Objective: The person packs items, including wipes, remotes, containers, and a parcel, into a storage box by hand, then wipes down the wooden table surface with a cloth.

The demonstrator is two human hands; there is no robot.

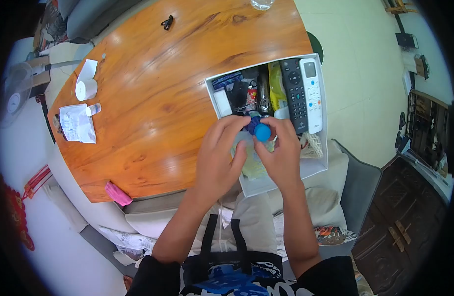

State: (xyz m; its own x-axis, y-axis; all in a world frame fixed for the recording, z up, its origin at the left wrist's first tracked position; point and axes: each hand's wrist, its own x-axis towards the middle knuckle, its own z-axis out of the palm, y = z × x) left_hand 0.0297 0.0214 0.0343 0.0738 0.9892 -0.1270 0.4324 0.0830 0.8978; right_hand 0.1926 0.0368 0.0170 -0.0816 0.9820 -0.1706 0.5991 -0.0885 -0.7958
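Above the near part of the white box (261, 187), the right hand (284, 158) was nearly closed, thumb and finger pinching a round blue cap (262, 132), probably to control it. The left hand (214, 155) was half open, thumb apart, fingertips at the dark blue piece (253, 121) beside the cap, seemingly to steady it; how firmly could not be told. Inside the box, the black remote (294, 93) and white remote (312, 93) lay side by side lengthwise, likely to save room, beside a crinkled, glossy yellow packet (276, 86). The cap looked smooth, like plastic; the remotes were long and slim. Left of the box, the table (153, 108) showed glossy orange wood with dark grain.
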